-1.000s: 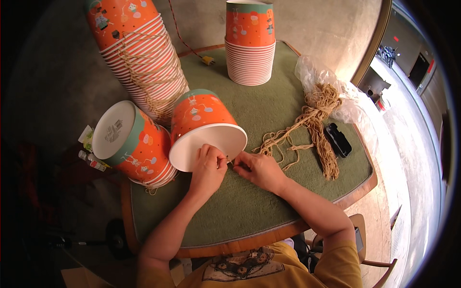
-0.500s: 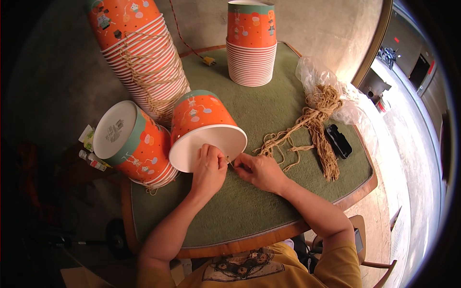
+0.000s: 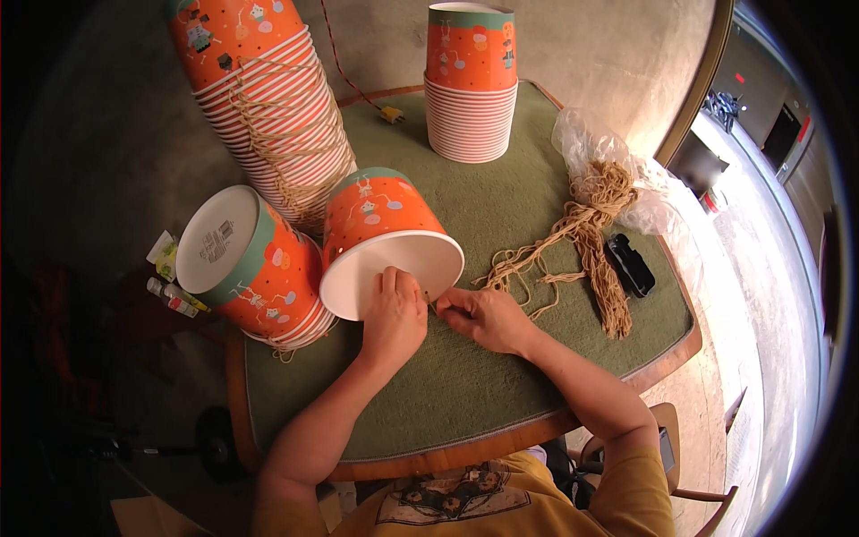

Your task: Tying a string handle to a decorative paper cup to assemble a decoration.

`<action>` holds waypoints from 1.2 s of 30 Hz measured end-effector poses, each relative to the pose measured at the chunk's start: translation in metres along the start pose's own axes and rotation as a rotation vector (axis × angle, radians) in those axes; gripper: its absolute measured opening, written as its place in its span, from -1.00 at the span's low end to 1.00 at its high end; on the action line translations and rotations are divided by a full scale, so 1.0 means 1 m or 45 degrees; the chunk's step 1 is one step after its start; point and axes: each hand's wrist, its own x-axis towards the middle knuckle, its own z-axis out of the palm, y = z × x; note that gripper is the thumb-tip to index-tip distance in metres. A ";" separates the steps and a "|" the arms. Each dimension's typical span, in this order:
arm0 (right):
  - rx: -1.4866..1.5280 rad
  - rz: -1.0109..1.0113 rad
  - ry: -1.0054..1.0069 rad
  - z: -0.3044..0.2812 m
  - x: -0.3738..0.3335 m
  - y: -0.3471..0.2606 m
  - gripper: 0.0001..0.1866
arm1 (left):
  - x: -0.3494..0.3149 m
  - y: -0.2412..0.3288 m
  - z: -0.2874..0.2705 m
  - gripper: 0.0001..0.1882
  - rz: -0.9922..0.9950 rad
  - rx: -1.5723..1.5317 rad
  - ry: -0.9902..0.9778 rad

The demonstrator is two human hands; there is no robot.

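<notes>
An orange paper bucket [image 3: 385, 215] with a green base band lies tilted on the table, its white mouth facing me. My left hand [image 3: 394, 309] is closed at the lower right of that mouth, fingers curled against the white inside. My right hand [image 3: 488, 318] pinches just beside the rim, close to the left fingertips. A short bit of tan string [image 3: 428, 299] shows in the narrow gap between the hands; the rest is hidden by fingers. To the right of my right hand lies a loose bundle of tan string [image 3: 595, 237], with strands trailing toward it.
At the left rear leans a tall bucket stack [image 3: 277, 125] wound with string. A shorter upturned stack [image 3: 259, 277] sits beside the tilted bucket. Another stack [image 3: 470, 107] stands at the back. A clear plastic bag [image 3: 582, 134] and black case [image 3: 631, 266] are at the right; a yellow plug [image 3: 392, 115] lies behind.
Both hands keep nearly the same place at the bucket's rim, with only slight finger movement. The whole view has shifted a little.
</notes>
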 end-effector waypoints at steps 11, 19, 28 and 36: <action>0.129 0.129 0.088 0.002 -0.002 -0.004 -0.86 | 0.001 0.004 -0.003 -0.84 0.022 0.058 0.022; 0.116 0.059 0.125 0.005 -0.003 -0.002 -0.85 | 0.000 0.005 -0.002 -0.86 -0.009 -0.007 0.069; 0.060 -0.012 0.055 0.001 -0.002 -0.002 -0.85 | 0.001 0.004 0.000 -0.85 0.044 0.042 0.062; 0.337 0.073 0.160 0.006 0.001 0.004 -0.75 | -0.001 0.000 -0.001 -0.82 0.032 -0.082 0.084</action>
